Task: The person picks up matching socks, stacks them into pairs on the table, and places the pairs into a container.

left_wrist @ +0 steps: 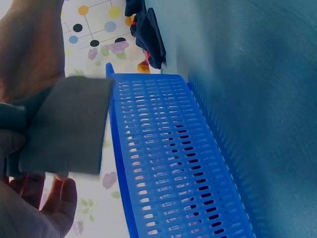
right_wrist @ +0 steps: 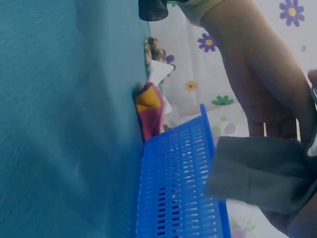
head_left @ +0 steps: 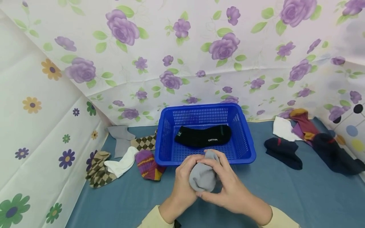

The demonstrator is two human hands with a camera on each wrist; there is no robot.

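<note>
The left hand (head_left: pixel 186 180) and right hand (head_left: pixel 229 185) both curl their fingers round a bunched grey sock (head_left: pixel 203 179), held up between them. Its flat end points down toward the blue table (head_left: pixel 282 198), its rounded, crumpled part faces up; folds hide the full long axis. Just beyond is a blue basket (head_left: pixel 242 159) with black socks (head_left: pixel 202 136) lying crosswise inside.

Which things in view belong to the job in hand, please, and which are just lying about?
Seemingly in the job:
gray sock, in the left fingers and right fingers
blue basket
at least one black sock inside it

Lying about, possibly for later:
left: loose gray sock, checkered socks, white sock, striped sock
right: another white sock, dark socks, maroon sock
</note>
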